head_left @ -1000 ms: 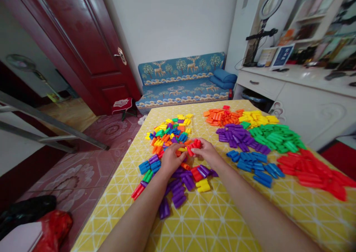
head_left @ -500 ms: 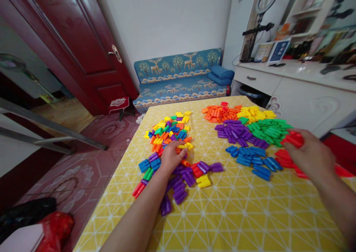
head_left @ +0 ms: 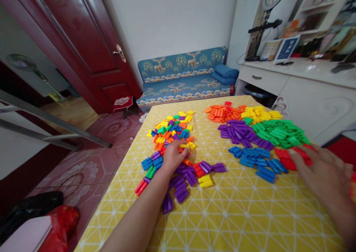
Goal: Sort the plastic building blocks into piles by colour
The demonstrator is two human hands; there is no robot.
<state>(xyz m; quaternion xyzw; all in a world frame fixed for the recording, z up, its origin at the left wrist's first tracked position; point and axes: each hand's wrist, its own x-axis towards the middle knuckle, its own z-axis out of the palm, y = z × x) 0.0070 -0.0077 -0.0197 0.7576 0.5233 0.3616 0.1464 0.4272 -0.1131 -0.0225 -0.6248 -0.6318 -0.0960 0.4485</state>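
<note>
My left hand (head_left: 172,157) rests on a heap of mixed plastic building pieces (head_left: 169,131), thumb apart from the fingers; some fingertips are hidden among the pieces. Nothing shows held in it. Purple pieces (head_left: 180,190) lie beside that wrist, and a yellow piece (head_left: 205,181) to its right. At the right, my right hand (head_left: 319,168) is spread, palm down, over a group of red pieces (head_left: 287,158) and partly covers them. Near it lie blue pieces (head_left: 254,157) and green pieces (head_left: 280,133).
Farther back are purple pieces (head_left: 240,133), orange pieces (head_left: 224,113) and yellow pieces (head_left: 261,114) in separate piles. All lie on a yellow patterned tablecloth (head_left: 230,215). A blue sofa (head_left: 183,81) stands beyond the table, a white dresser (head_left: 314,88) to the right.
My right hand has lowered onto the red group and opened; the red piece it held is no longer between its fingers. My left hand stays at the mixed heap. The view has shifted slightly.
</note>
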